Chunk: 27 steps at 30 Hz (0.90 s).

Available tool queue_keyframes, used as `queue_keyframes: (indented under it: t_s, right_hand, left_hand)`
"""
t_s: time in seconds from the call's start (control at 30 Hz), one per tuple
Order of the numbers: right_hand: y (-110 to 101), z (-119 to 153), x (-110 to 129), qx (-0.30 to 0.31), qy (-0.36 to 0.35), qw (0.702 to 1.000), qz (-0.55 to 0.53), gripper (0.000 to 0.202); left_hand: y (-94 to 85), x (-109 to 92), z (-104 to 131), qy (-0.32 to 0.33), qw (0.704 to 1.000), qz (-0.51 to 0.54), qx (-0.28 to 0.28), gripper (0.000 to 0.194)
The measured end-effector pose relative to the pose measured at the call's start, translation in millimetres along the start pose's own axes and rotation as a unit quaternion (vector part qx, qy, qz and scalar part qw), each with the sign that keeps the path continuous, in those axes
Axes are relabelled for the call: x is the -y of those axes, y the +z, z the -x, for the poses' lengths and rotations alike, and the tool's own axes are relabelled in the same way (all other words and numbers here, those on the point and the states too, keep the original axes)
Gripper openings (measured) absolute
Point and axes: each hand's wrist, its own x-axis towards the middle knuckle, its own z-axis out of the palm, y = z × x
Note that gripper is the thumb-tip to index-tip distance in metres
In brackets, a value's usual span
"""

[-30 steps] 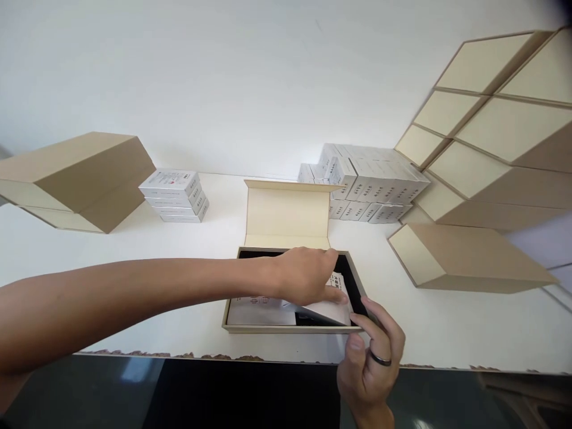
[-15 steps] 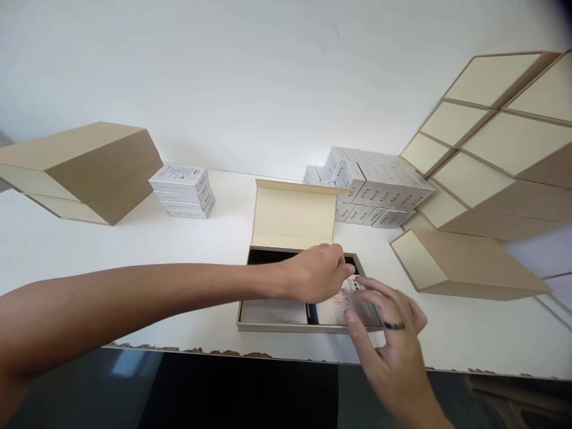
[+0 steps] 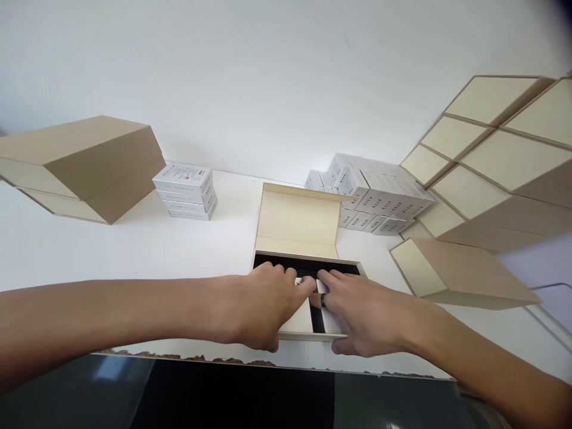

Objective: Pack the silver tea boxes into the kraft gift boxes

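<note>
Bright, even light fills the scene, and the white wall [image 3: 268, 77] and counter [image 3: 111, 250] are washed nearly to one tone, with only soft, faint shadows beside the stacked boxes [image 3: 84, 167]. The wide lens bends and splays the tan boxes [image 3: 491, 161] at the right edge, and the top right corner darkens. Focus is fairly sharp, though fine print is unreadable.

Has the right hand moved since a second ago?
Yes. The right hand has gone from the open box's front right corner to lie flat over its inside, beside the left hand.
</note>
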Motion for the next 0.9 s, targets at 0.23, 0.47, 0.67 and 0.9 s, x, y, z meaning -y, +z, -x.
queue_keyframes:
  t_s: [0.23,0.47,0.67,0.9]
  right_hand:
    - [0.1,-2.2,-2.3,-0.001,-0.014,1.0,-0.018,0.028]
    - [-0.1,-2.4,-0.2,0.013,-0.003,1.0,-0.011,0.027]
    - [0.6,-1.5,0.0,-0.012,0.0,0.999,-0.045,0.026]
    - [-1.6,0.3,7.6,0.009,0.011,0.998,-0.057,0.02]
  left_hand:
    - [-8.5,8.0,-10.5,-0.005,0.999,0.026,0.036,0.087]
    - [-16.0,2.2,-39.6,0.003,0.998,0.025,0.051,0.089]
    - [-14.4,4.3,-36.7,0.009,0.997,0.056,0.052,0.095]
    - [-19.2,42.9,22.0,-0.022,0.952,0.251,-0.173,0.059]
